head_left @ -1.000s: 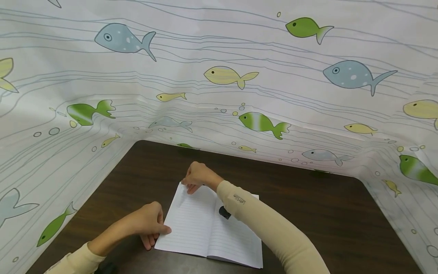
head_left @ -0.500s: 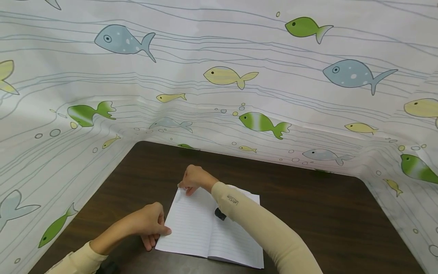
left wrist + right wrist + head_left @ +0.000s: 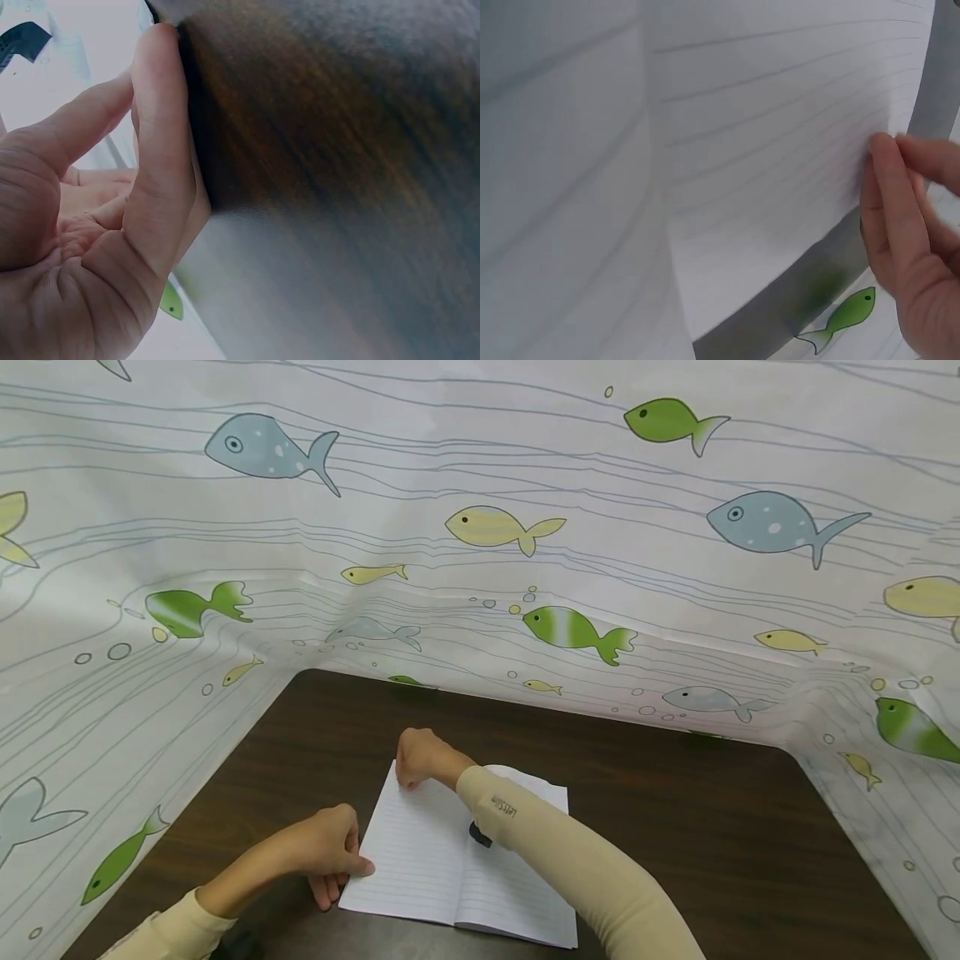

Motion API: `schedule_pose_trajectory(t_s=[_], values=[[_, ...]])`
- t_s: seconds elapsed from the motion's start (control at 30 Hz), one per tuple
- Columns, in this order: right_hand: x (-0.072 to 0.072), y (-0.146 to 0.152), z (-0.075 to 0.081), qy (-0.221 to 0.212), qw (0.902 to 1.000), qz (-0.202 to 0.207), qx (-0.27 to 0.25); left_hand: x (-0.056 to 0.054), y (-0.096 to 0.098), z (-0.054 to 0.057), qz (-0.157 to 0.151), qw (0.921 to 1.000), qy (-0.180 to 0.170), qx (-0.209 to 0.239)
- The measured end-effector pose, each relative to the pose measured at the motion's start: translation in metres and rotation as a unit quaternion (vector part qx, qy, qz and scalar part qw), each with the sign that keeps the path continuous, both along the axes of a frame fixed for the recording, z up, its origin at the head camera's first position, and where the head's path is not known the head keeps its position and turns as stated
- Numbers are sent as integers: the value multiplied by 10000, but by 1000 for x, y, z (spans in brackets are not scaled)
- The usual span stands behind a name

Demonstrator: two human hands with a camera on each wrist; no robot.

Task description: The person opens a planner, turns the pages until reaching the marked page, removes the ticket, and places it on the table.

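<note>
An open lined notebook (image 3: pixel 420 843) lies on the dark wooden table, its centre fold running toward the near edge. My left hand (image 3: pixel 330 847) is at the left page's near-left edge, thumb on top of the paper and the other fingers at and below the border. In the left wrist view, that thumb (image 3: pixel 105 105) meets the index finger close to the paper. My right hand (image 3: pixel 422 760) reaches across to the far-left corner. In the right wrist view, its fingertips (image 3: pixel 883 142) and thumb come together at the page's edge, pinching it. The right sleeve (image 3: pixel 570 852) hides part of the right page.
White sheeting (image 3: pixel 480 468) printed with fish encloses the table at the back and sides. A small black device (image 3: pixel 480 835) shows under the right wrist. Bare dark tabletop (image 3: pixel 712 827) extends to the right of the notebook.
My right hand slides slightly left at the far-left corner, then back and nearer, its knuckles turning over the fingertips. More of the right page's far edge shows. The left hand stays put.
</note>
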State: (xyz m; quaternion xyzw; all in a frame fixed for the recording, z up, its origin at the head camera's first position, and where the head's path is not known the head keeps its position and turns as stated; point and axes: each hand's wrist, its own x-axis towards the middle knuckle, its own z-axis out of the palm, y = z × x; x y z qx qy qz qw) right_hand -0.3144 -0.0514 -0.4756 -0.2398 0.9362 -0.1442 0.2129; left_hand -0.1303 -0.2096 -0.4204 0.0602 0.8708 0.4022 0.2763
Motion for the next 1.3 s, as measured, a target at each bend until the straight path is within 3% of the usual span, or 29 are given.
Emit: schedule_pose_trajectory(t_s=[0.07,0.17,0.27,0.4,0.53,0.93,1.3], values=[[-14,-2,-20,24,9993,279,247,1,0,-1,-28,10000,6,32],[-10,-2,-18,4,9972,484,567,1,0,-1,-21,10000,16,29],[19,6,20,-87,9976,369,582,1,1,-1,54,10000,34,-50],[61,19,76,-342,9990,202,191,1,2,1,160,9997,33,-199],[77,25,94,-401,9991,141,43,1,2,0,102,9998,76,-175],[86,36,108,-451,9989,157,26,4,3,0,69,9998,105,-121],[83,60,124,-288,9995,15,117,0,4,0,38,9997,60,-241]])
